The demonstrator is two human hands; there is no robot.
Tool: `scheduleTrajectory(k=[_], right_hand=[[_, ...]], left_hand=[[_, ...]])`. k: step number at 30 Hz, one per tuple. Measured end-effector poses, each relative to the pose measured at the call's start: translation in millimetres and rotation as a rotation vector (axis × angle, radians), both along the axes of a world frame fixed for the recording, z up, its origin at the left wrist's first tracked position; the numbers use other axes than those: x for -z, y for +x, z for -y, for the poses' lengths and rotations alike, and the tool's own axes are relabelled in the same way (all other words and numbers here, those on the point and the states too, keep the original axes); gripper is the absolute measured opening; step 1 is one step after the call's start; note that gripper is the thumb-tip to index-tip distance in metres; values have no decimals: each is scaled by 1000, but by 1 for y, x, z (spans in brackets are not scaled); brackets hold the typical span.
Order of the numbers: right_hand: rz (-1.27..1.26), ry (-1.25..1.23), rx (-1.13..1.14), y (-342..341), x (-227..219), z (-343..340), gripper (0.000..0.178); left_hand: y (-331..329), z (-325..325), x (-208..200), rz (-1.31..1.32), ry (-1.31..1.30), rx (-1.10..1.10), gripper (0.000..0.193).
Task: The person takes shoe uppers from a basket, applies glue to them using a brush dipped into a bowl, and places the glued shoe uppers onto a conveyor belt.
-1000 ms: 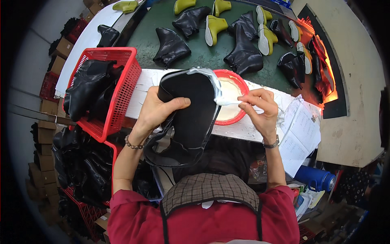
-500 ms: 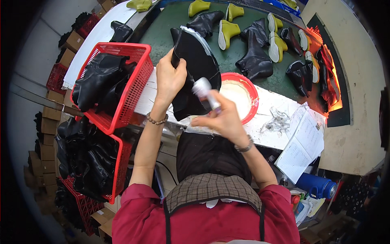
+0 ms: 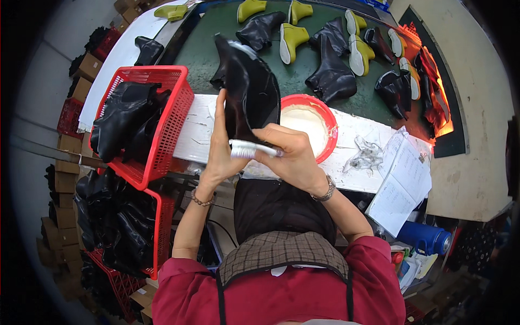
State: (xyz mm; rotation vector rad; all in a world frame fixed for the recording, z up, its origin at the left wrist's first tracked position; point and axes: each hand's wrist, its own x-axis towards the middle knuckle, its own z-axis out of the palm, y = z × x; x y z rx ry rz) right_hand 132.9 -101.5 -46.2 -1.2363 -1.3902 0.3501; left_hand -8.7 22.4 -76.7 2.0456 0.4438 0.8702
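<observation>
A black leather boot upper (image 3: 252, 92) stands raised in front of me, a whitish band along its far edge. My left hand (image 3: 218, 149) grips it at the near left, thumb side up against the leather. My right hand (image 3: 292, 157) is closed around a white-bristled brush (image 3: 250, 148), its bristles toward the left hand. The right fingers also meet the upper's near edge. Just right of the upper is a red-rimmed bowl (image 3: 331, 116) of cream-coloured paste, partly hidden behind the upper and my right hand.
Red baskets (image 3: 181, 108) of black uppers stand at the left. Several black uppers (image 3: 330, 76) and yellow-green boot forms (image 3: 292, 42) lie on the green surface (image 3: 216, 21), beside a glowing orange opening (image 3: 444, 116). An open notebook (image 3: 398, 187) and a blue bottle (image 3: 425, 238) are at right.
The upper has turned, showing more of its shiny outer side. My left hand has shifted lower on it. My right hand has brought the brush down and left, its fingers now at the upper's near edge.
</observation>
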Motion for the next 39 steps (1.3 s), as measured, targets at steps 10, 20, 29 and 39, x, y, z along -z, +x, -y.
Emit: scheduleTrajectory(k=[10,20,29,39], right_hand=[[851,-556,582,107,56,58,15],[159,-172,508,97,29,89,13],[238,-96,569,127,12,80,12],[265,53,435,107,12,84,23]], left_hand=[[-12,3,13,90,107,-142,89],[0,14,-1,-70,300,-86,87],[-5,23,-5,-36,243,126,87],[15,18,-13,80,293,-33,92]])
